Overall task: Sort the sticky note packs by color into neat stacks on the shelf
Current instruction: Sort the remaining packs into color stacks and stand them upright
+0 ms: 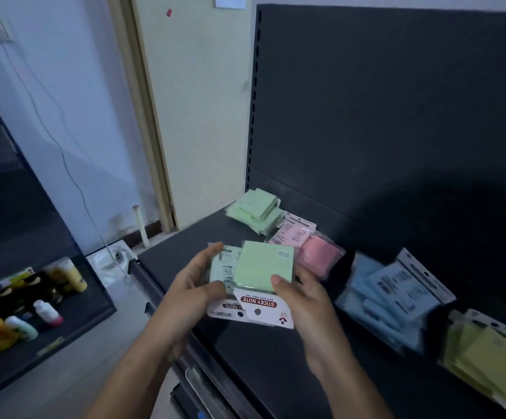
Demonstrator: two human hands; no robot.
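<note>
Left hand point(192, 285) and right hand point(305, 299) grip green packs point(261, 264)

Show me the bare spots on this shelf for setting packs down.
The shelf is bare between its front edge and the green stack, and in front of the blue packs. Crowded: the back row, from pink packs through blue to yellow packs.

My left hand point(194, 282) and right hand point(303, 300) hold two packs point(257, 267) over the front of the shelf point(245, 373), the right pack overlapping the left one. Behind them four piles run left to right along the back panel point(397, 116): corner pile point(257, 207), second pile point(306, 246) just beside it, third pile point(391, 291), then end pile point(484, 358) nearest me. Bottles point(46, 311) stand on a lower shelf point(88, 316) to my left.
</note>
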